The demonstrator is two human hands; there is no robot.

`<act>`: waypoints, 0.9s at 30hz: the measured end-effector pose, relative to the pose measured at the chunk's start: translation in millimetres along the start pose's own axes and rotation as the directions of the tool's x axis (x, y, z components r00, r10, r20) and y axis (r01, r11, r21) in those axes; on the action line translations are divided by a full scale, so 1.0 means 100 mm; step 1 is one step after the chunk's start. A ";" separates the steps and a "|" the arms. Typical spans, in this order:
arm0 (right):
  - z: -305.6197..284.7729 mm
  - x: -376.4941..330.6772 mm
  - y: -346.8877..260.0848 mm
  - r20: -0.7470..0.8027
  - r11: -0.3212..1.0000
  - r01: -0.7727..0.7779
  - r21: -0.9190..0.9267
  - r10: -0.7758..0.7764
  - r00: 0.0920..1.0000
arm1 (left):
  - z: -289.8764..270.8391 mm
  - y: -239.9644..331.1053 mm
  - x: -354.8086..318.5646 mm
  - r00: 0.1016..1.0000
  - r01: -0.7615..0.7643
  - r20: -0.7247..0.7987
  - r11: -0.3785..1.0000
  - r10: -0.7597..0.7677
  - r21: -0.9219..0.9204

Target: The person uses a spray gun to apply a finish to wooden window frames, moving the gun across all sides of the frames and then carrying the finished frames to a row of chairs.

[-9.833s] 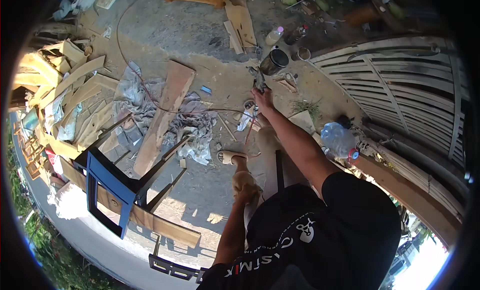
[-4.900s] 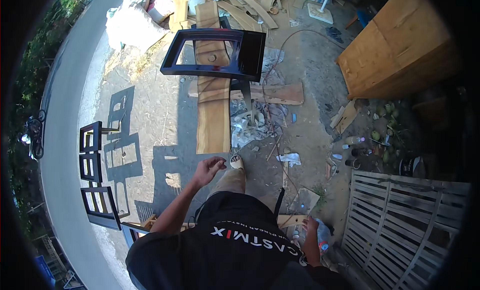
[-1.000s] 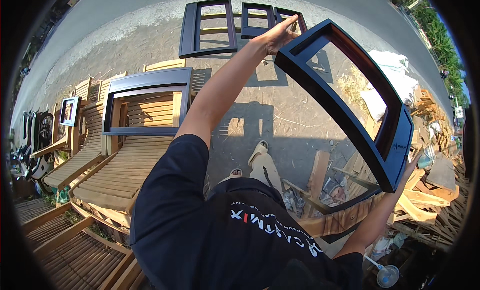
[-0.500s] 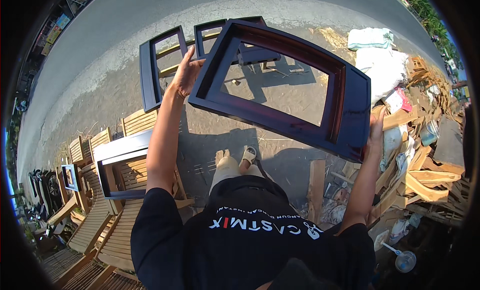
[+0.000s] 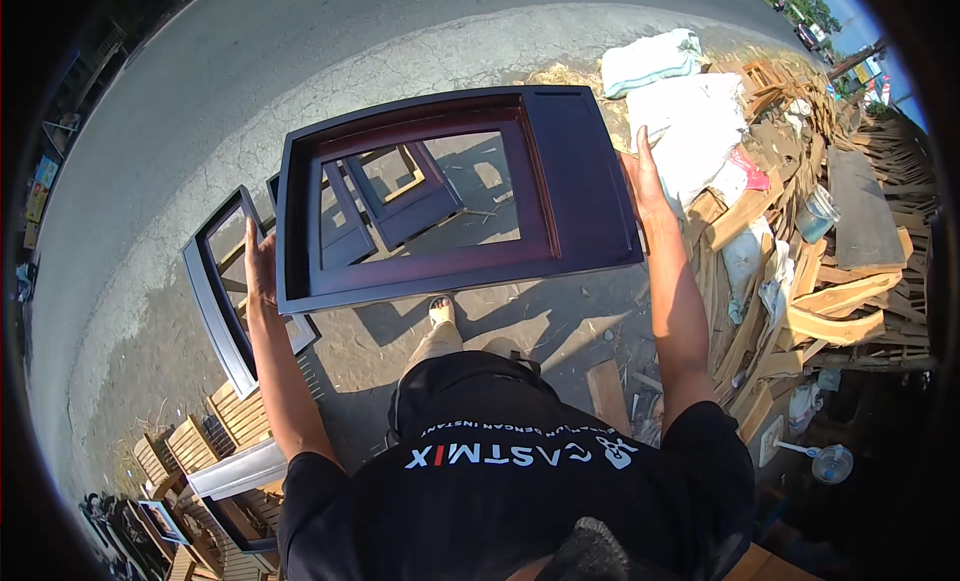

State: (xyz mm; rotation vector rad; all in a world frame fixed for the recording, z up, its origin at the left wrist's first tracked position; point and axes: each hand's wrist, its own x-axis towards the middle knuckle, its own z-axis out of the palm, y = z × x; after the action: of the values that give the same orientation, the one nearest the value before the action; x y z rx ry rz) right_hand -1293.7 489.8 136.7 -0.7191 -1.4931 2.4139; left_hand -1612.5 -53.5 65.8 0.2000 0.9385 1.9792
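Between my two hands hangs a dark brown, glossy wooden frame (image 5: 575,181) with a large opening and a solid panel at its right end. My left hand (image 5: 261,266) is closed on its left edge, partly hidden behind it. My right hand (image 5: 641,186) presses the right end, its thumb pointing up. Through the opening I see similar dark frames (image 5: 418,216) standing on the ground. Another dark frame (image 5: 218,296) stands behind my left hand and forearm.
A pile of wood offcuts (image 5: 850,321) and white sacks (image 5: 690,121) lies at the right. Slatted wooden pieces (image 5: 235,416) and a silvery-edged frame (image 5: 240,469) are at the lower left. Grey paved road (image 5: 400,31) runs along the far side.
The held frame has swung to the left and come closer to level, its right end rising. Both hands moved with it, still holding on. My view has turned to the right.
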 end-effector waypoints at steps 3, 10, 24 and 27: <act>-0.33 0.47 -0.26 -0.023 0.996 -0.002 0.085 0.004 1.000 | 0.14 -0.01 0.80 0.989 -0.005 -0.148 0.999 -0.001 -0.041; -1.32 1.41 -0.82 -0.162 0.996 -0.002 0.091 0.017 0.987 | 0.59 -0.18 2.59 0.990 0.017 -0.142 0.998 -0.009 0.055; -3.28 3.31 -2.12 -0.017 0.986 -0.164 0.030 0.165 0.986 | 1.85 -1.13 4.75 0.985 0.015 -0.171 0.999 -0.007 0.044; -3.49 4.02 -2.29 -0.083 0.966 -0.210 -0.149 0.199 0.976 | 2.08 -1.25 5.06 0.984 -0.058 -0.173 0.995 0.043 -0.082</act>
State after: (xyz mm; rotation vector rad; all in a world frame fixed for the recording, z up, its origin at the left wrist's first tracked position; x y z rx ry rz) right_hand -1478.3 1037.2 93.5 -1.0256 -1.6709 2.4062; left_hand -1721.7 495.1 17.0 0.0047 0.9613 2.1051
